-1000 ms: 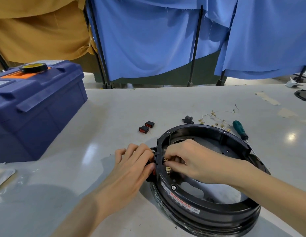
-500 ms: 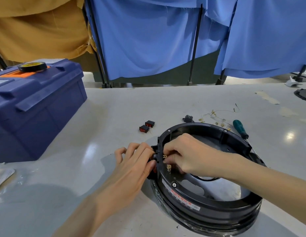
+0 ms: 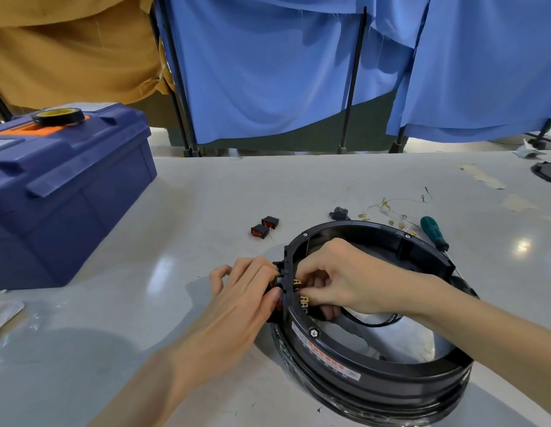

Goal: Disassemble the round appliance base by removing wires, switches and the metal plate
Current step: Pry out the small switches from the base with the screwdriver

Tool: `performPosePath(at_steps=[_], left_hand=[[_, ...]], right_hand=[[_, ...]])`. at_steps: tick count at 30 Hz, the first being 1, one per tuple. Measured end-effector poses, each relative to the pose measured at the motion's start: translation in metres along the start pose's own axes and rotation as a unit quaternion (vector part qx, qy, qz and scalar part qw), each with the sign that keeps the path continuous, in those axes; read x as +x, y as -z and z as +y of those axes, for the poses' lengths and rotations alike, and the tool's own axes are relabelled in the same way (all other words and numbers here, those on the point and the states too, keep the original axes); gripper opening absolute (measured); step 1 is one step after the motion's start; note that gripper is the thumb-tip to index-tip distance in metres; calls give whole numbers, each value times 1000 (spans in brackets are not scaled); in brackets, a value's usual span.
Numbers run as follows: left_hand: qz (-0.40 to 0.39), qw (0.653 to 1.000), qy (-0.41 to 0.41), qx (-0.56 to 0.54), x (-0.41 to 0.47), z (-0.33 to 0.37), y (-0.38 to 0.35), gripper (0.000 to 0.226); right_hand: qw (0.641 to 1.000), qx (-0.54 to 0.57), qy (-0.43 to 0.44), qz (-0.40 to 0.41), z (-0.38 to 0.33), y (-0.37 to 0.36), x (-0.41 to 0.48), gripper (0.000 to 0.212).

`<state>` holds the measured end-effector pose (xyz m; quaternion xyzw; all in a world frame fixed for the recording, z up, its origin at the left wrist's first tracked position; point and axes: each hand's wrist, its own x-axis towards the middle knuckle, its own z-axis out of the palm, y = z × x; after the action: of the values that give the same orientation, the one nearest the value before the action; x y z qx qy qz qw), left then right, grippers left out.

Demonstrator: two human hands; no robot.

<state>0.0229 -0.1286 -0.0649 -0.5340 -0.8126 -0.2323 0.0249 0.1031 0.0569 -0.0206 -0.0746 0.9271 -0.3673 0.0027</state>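
black ring base (image 3: pixel 372 382) with shiny plate (image 3: pixel 400 340); left hand (image 3: pixel 246 298) grips its rim switch (image 3: pixel 279 304), right hand (image 3: pixel 348 280) pinches brass terminals (image 3: pixel 304 301).

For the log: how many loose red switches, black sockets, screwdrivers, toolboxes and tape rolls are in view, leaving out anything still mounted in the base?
Loose red switches: 2
Black socket: 1
Screwdriver: 1
Toolbox: 1
Tape roll: 1
Total: 6

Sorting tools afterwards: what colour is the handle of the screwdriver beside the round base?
Dark green. The screwdriver shows best in the head view, the only one.
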Motion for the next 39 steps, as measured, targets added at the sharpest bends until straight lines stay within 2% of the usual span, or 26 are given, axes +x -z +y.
performPosePath(at_steps=[3,7,11,14,22,27,35,39], left_hand=[[2,1000,-6,-20,0,-2,-1,37],[11,1000,-7,-19,1,-3,-3,29],[8,1000,-5,-10,1,-3,-3,33],[12,1000,-9,21,-1,-3,-3,38],[28,999,-15,43,-2,-2,-1,46],[22,1000,-20,6,-1,-1,-3,43],[29,999,-17,-38,2,-2,-11,19],[48,998,-4,-29,1,-3,-10,25]], right_hand=[[1000,27,-5,-6,1,0,2,13],[998,-27,-55,27,2,-5,9,13],[990,-121,-11,70,-4,-12,8,12],[991,-129,7,41,-7,-5,7,12],[997,-73,-1,-41,-8,11,2,14],[999,-34,8,-22,-2,5,0,13],[999,12,-16,-32,5,-5,5,21],[999,33,-31,-22,7,-3,6,18]])
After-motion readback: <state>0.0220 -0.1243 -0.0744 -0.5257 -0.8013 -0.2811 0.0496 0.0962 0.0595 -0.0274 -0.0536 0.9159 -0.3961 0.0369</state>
